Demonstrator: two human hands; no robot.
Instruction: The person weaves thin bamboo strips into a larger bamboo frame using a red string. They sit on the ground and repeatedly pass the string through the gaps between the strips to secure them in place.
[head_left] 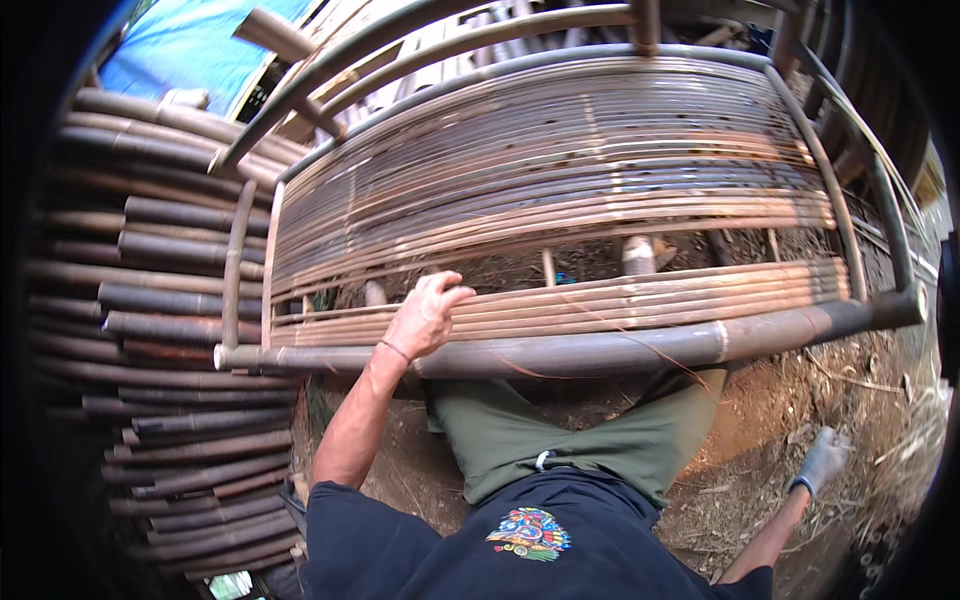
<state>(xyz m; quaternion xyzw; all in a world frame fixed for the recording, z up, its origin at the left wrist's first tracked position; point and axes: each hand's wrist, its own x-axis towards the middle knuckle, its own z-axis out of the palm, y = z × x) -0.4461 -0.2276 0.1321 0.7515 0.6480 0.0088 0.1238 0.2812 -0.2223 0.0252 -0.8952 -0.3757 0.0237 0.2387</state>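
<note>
A bamboo bench frame (620, 345) lies across in front of me, with a thick dark pole along its near edge. Just behind that pole runs a band of thin bamboo slats (700, 295). My bare left hand (428, 312) is over the left part of this band, fingers bent and a little apart, with nothing visible in them. A thin reddish cord (640, 342) trails over the slats and front pole. Out to the right, away from the bench, my right hand (824, 462) wears a grey glove. Blur hides what its fingers do.
Beyond a gap, more slats (560, 160) fill the seat. Stacked dark bamboo poles (200, 330) line the left side. A blue tarp (190, 50) hangs at the far left. Thin sticks and shavings (900, 460) litter the dirt at right. My legs (560, 430) are under the front pole.
</note>
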